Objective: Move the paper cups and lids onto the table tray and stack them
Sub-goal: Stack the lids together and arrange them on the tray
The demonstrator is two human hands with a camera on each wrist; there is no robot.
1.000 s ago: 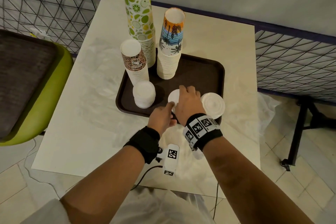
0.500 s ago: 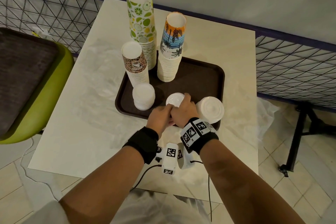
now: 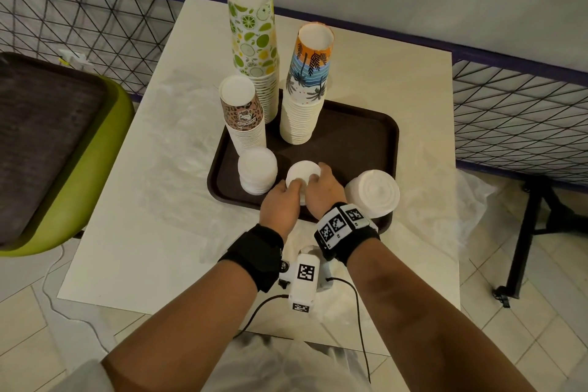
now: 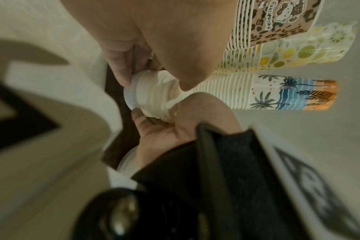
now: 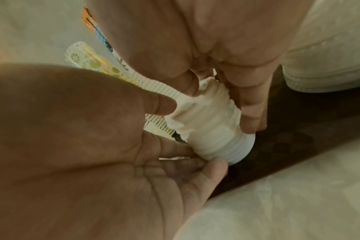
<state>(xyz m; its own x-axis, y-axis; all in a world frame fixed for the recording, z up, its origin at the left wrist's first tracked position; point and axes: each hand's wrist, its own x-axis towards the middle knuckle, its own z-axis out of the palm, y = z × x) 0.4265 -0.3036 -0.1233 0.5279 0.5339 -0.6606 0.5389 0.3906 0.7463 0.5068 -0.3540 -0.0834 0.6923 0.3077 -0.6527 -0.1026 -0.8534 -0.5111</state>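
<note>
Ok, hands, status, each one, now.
Left hand: grips the middle lid stack.
Right hand: grips the same stack from the other side.

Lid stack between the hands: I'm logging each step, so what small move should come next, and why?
Probably square it up and let go. Both the left hand and right hand grip the lid stack, which already stands on the tray, and its upper lids look uneven in the right wrist view.

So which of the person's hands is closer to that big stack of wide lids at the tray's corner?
The right hand. It grips the small lid stack just beside the wide lid stack; the left hand holds the small stack's far side, farther away.
</note>
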